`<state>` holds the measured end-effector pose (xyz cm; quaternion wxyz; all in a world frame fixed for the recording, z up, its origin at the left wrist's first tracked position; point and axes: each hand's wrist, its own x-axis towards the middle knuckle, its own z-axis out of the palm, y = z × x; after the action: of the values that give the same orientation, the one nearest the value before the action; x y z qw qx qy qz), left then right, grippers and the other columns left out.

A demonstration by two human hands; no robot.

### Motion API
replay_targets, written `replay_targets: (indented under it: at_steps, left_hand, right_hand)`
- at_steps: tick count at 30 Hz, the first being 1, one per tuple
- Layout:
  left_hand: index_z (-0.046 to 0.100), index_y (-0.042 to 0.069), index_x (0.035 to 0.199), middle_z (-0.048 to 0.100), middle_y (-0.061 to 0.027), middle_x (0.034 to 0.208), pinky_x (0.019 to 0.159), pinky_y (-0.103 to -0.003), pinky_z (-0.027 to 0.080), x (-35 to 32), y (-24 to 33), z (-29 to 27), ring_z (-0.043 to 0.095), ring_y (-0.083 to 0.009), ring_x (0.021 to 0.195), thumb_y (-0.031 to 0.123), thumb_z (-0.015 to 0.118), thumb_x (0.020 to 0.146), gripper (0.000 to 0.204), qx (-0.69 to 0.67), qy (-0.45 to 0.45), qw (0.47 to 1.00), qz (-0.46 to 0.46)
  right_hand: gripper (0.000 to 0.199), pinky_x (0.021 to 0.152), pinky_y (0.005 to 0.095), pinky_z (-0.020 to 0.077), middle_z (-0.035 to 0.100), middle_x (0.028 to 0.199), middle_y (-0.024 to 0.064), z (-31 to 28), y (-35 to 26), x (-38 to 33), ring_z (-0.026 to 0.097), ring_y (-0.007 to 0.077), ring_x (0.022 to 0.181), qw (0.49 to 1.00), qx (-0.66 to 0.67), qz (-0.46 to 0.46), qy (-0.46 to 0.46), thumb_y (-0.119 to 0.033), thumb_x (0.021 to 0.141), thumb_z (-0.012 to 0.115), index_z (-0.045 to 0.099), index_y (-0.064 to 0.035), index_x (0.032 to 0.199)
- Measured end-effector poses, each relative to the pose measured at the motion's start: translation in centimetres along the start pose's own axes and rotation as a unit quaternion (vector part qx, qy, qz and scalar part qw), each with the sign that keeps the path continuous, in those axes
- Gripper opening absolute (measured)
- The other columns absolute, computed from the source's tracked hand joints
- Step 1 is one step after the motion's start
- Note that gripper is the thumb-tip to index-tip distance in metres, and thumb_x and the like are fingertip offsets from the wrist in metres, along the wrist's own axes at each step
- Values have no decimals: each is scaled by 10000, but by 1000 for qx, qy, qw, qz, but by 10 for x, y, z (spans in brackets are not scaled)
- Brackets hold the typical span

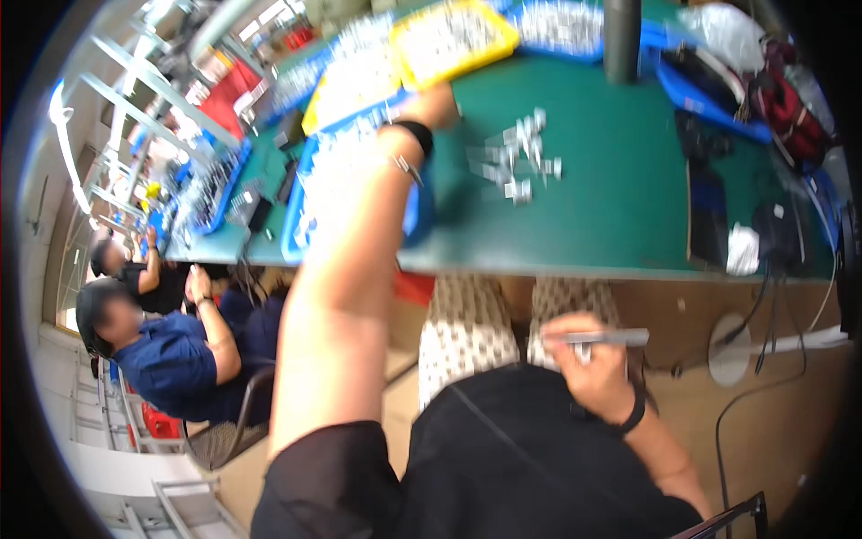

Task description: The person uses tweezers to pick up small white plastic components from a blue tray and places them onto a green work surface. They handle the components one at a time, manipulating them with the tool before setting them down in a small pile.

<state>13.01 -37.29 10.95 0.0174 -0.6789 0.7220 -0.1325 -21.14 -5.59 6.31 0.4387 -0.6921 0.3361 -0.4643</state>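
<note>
My left arm stretches forward over a blue tray (296, 211) full of small white parts. At its end my left hand (437, 106) is smeared by motion close to the near edge of a yellow tray (510, 43), so its fingers do not show clearly. Close to my lap, my right hand (597, 377) is closed around a slim, straight grey piece (624, 338) that points to the right; its exact kind I cannot make out. On the green table (620, 198), to the right of my left hand, lies a loose pile of small white and clear parts (519, 157).
More filled trays line the far side, beside a dark grey cylinder (621, 40). At the right are a blue tray (718, 103) with dark items, a red bag (790, 112), crumpled white paper (743, 250) and hanging cables. Two people (175, 359) sit at the left.
</note>
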Motion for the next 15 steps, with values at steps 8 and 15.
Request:
replay_targets:
  at_steps: [8, 15]
  left_hand:
    - [745, 30, 1116, 684, -247, 1246, 970, -455, 556, -14, 44, -26, 668, -382, 1174, 140, 616, 895, 279, -42, -98, 991, -87]
    - [698, -16, 1044, 699, -112, 716, 574, -343, 550, -22, 36, -110, 679, -178, 591, 210, 717, 924, 257, -488, 28, 870, -72]
  right_hand:
    - [133, 650, 311, 539, 735, 850, 101, -20, 5, 4, 705, 206, 698, 998, 2, 33, 44, -116, 928, 750, 697, -11, 990]
    - [117, 677, 295, 540, 736, 840, 88, -31, 15, 8, 707, 174, 729, 995, 34, 48, 79, -101, 929, 744, 699, -12, 990]
